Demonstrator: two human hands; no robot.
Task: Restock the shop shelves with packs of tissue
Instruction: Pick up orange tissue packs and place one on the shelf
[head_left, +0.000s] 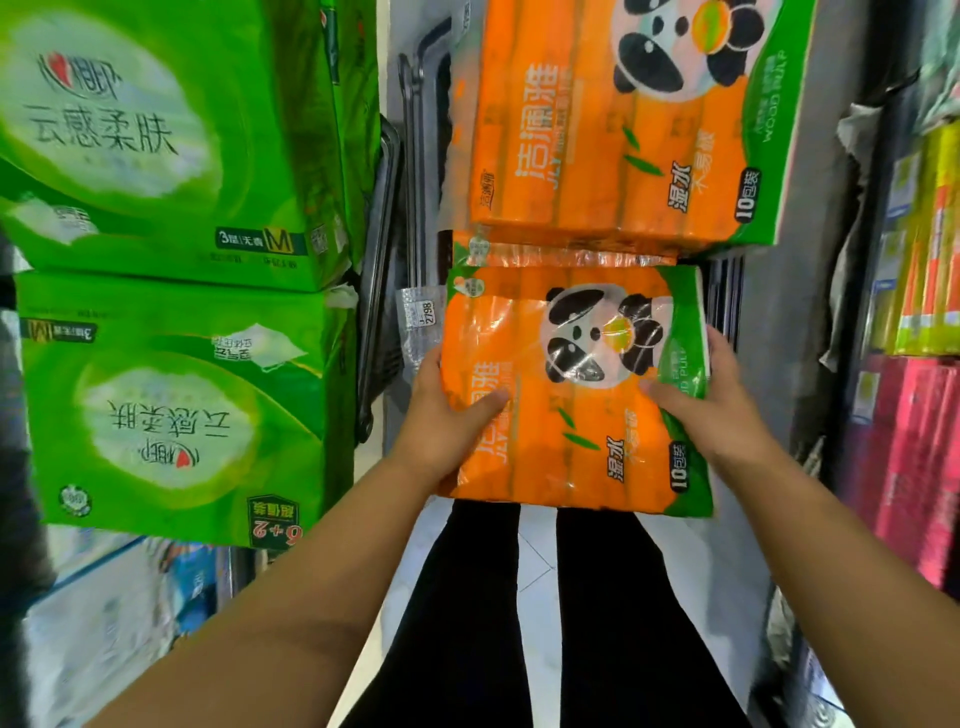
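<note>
1. Directly above the held orange tissue pack (571, 415), a second orange pack (597, 119) is seen. Two green packs (171, 135) are piled at left, with a black metal frame (382, 291) between.
2. Shelved goods (919, 249) are seen at the right edge.
3. The held pack is gripped at centre frame, its side edges clasped by the left hand (441, 421) and right hand (717, 410).
4. Its printed face is turned upward, panda toward the top. Its inner stripes run up and down the frame.
</note>
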